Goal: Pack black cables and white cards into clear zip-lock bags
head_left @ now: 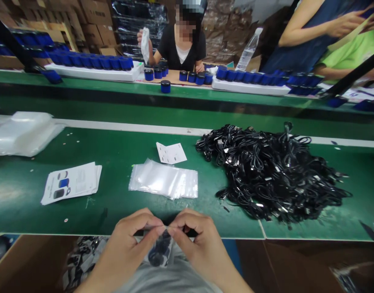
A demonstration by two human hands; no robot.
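My left hand (138, 236) and my right hand (194, 236) meet at the table's front edge, thumbs and fingers pinching the top of a small clear bag (159, 250). A dark coiled item shows through the plastic. Just beyond my hands lies a stack of flat clear bags (165, 181), with a folded white leaflet (171, 153) behind it. To the left is a pile of printed sheets (71, 183). A large heap of black cables (266, 171) with metal plugs covers the right side.
Plastic wrap (25, 132) lies far left. Across the green table (114, 219), blue jars (165, 86) stand in rows, some on white trays (251, 87). A person (182, 49) sits opposite; others stand at the right. Below the edge, an open box holds bagged items (83, 260).
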